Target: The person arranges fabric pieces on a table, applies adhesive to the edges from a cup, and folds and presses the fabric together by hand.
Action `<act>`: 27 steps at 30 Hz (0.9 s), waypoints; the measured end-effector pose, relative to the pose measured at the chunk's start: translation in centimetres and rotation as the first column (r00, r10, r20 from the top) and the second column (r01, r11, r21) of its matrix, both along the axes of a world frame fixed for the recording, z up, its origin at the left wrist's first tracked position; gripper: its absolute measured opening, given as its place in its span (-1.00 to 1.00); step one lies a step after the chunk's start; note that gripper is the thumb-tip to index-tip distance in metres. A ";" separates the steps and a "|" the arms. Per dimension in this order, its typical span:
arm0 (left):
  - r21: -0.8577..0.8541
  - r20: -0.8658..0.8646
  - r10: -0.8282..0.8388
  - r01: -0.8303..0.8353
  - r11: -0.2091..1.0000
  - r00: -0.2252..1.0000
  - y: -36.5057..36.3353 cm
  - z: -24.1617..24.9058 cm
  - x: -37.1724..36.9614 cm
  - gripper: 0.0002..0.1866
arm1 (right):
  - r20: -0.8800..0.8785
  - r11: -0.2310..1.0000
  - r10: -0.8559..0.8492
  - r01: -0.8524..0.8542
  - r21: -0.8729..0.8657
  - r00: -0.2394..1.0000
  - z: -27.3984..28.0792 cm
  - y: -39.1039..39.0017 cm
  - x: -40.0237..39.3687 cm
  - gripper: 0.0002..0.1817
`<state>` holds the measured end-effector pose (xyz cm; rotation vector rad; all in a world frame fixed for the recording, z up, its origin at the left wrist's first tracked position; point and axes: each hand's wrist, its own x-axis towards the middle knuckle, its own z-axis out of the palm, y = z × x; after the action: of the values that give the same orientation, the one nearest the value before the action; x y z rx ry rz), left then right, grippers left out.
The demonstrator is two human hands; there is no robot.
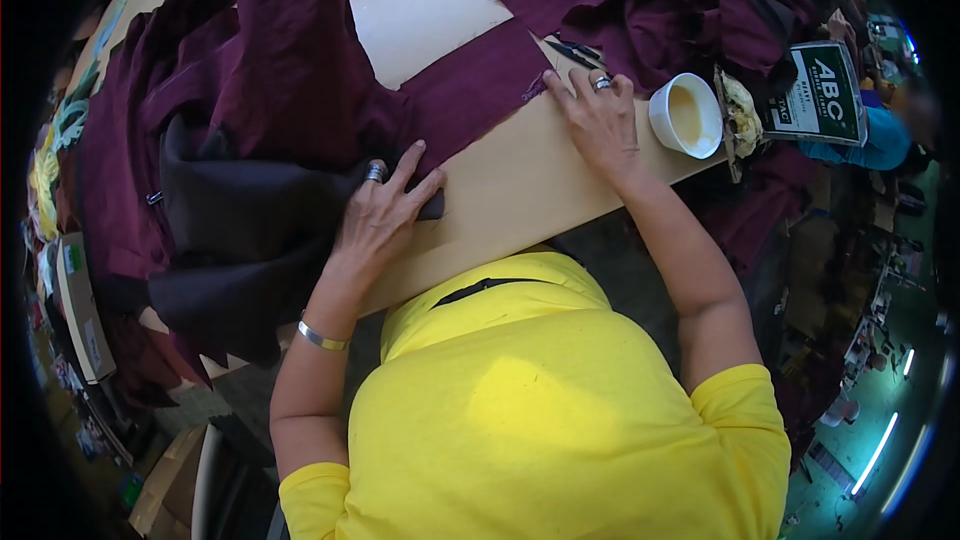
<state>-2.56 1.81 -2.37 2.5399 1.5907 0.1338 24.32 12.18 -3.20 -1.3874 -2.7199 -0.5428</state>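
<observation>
A maroon cloth strip (465, 90) lies flat across the tan table (500, 180), its right end frayed. My left hand (385, 205) rests with fingers apart at the strip's left part, beside a dark grey cloth (260, 200). My right hand (598, 125) lies at the frayed right end, fingers spread and fingertips down at the cloth's edge. Neither hand is closed on anything. Just beyond my right fingertips is a small dark tool (575, 52), partly hidden by cloth.
A white bowl (687, 116) of pale paste stands right of my right hand, near the table edge. Beside it are a green ABC container (825, 95) and a crusted stick (740, 120). Maroon cloth heaps lie at left (270, 70) and back right (650, 10).
</observation>
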 end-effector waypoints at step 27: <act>0.040 0.193 0.004 -0.012 0.999 0.981 -0.5 -0.1 -0.5 -0.64 | 0.079 0.982 0.189 -0.185 -0.045 0.979 -0.1 -2.1 -2.0 -0.46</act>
<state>-3.02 1.31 -2.49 2.4636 1.5395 0.4041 22.32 10.09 -3.31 -1.1227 -2.8997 -0.5512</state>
